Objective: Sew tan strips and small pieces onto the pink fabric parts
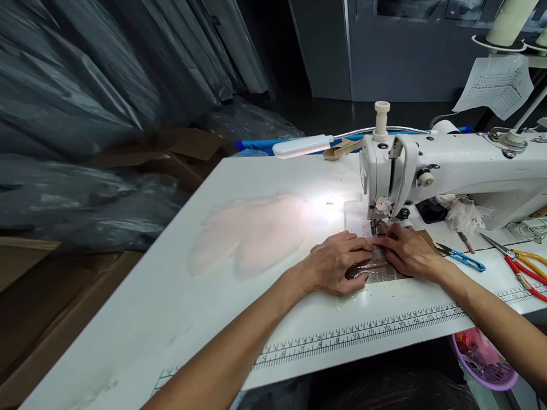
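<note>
My left hand (337, 263) and my right hand (408, 251) lie side by side on a small brownish piece of fabric (382, 275) in front of the needle of a white sewing machine (444, 171). Both hands press the piece flat onto the white table (179, 307), fingertips meeting just before the presser foot (378, 228). A thin dark tool, perhaps tweezers (363, 269), shows under my left fingers. The fabric is mostly hidden beneath the hands.
Blue thread snips (464, 259) and red and yellow scissors (523, 267) lie right of the machine. A lamp (301, 147) lights the bed. A printed ruler (363, 330) runs along the table's front edge. Cardboard boxes (51, 307) and plastic-wrapped rolls (85, 97) stand left; a purple basket (485, 364) sits below right.
</note>
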